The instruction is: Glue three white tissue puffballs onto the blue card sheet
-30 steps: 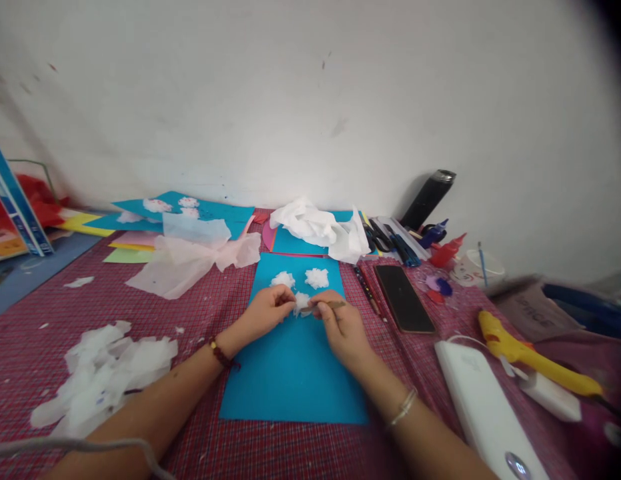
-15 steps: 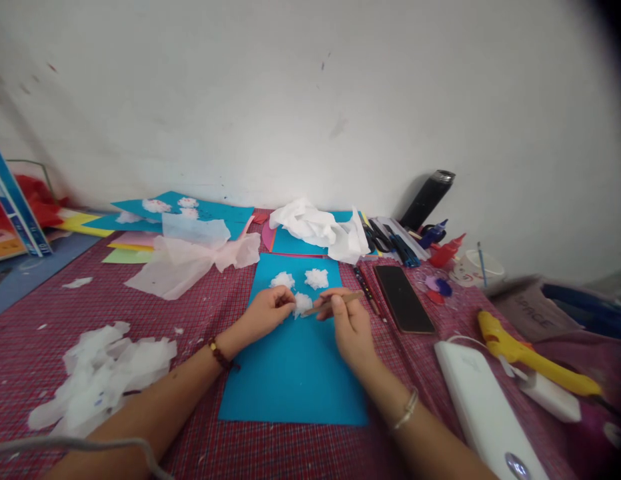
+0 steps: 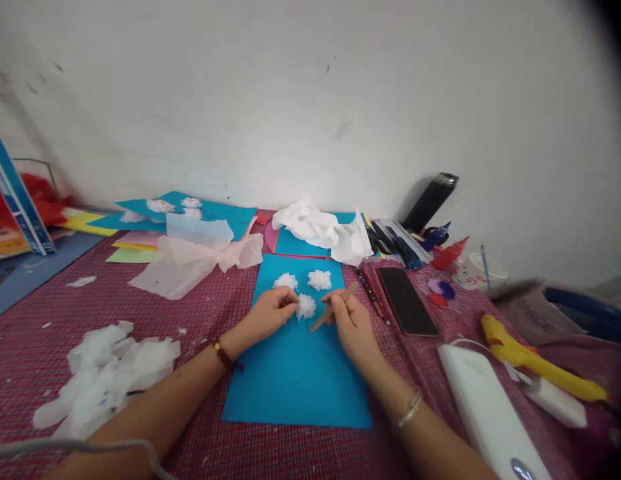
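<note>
A blue sheet (image 3: pixel 300 373) lies on the checked cloth, with three crumpled white paper tufts near its far end. My left hand (image 3: pixel 274 313) has its thumb and forefinger pinched together at the left edge of the nearest tuft (image 3: pixel 305 306); whether they grip it is too small to tell. To the right of that tuft, my right hand (image 3: pixel 351 327) holds a flat brown stick (image 3: pixel 320 321), its tip pointing down-left over the blue sheet. The other tufts are at the back left (image 3: pixel 285 281) and back right (image 3: pixel 319 279).
White tissue scraps (image 3: pixel 110 373) lie at left, with pale tissue (image 3: pixel 190 260) behind them. Crumpled white paper (image 3: pixel 323 230) is at the back. A phone (image 3: pixel 407 301), white power strip (image 3: pixel 490 413), yellow glue gun (image 3: pixel 540 363) and black bottle (image 3: pixel 431 203) stand or lie at right.
The stick in my right hand has swung away from the nearest tuft and tilts more steeply. The whole view has shifted slightly.
</note>
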Available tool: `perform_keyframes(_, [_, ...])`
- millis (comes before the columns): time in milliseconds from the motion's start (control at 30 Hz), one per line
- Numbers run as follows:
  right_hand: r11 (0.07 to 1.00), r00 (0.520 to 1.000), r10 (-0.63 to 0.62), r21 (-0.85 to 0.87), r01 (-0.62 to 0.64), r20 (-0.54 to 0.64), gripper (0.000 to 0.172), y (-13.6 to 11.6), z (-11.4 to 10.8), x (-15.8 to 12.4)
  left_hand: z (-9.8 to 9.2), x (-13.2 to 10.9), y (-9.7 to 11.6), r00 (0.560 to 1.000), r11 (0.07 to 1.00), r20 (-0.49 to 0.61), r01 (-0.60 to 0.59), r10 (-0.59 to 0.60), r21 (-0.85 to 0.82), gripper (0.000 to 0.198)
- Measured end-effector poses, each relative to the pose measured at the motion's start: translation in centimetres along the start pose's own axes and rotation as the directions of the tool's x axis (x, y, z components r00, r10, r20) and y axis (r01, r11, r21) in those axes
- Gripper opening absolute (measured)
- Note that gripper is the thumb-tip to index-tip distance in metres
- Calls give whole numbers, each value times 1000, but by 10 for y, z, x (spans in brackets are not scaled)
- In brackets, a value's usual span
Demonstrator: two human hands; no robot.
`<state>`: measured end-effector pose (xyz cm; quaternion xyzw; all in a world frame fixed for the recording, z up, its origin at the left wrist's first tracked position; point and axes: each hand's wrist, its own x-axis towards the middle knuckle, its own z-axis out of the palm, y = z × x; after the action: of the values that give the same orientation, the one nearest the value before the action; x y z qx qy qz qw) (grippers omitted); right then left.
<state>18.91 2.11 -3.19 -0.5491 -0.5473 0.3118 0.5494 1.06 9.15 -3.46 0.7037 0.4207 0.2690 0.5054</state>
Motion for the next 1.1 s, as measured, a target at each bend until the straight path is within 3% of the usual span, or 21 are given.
perform_keyframes(100, [1000,999,22,12,-21,-46,40,-1,-3,2,0,1,-2,1000,1000,-10,11,-11,6,12])
perform_keyframes(367, [995,995,20,103,-10,-99,37,-7,-2,4,-1,2,-13,992,991,46,-118,116,62,19])
perform_keyframes(467, [993,997,3,119,6,-78,36,-5,0,4,-2,2,-8,1000,997,15,-26,27,-69,18])
perform_keyframes(633, [990,999,-16,141,21,-36,34,0,4,3,-17,4,2,982,951,-171,23,-79,-309,28])
perform_keyframes(733, [992,999,-40,123,37,24,35,3,3,3,-48,-2,7,971,971,-221,37,-91,-237,29])
perform_keyframes(833, [997,999,-45,58,44,10,38,4,0,2,-99,-24,19,960,994,-267,61,-83,-93,23])
perform_keyframes(1000, [999,1000,27,-28,-27,-3,37,9,-4,6,-190,-92,36,890,978,-427,199,-156,57,17])
perform_keyframes(1100, [994,998,65,-86,-63,17,36,9,-5,5,-221,-134,27,863,943,-448,312,-232,113,17])
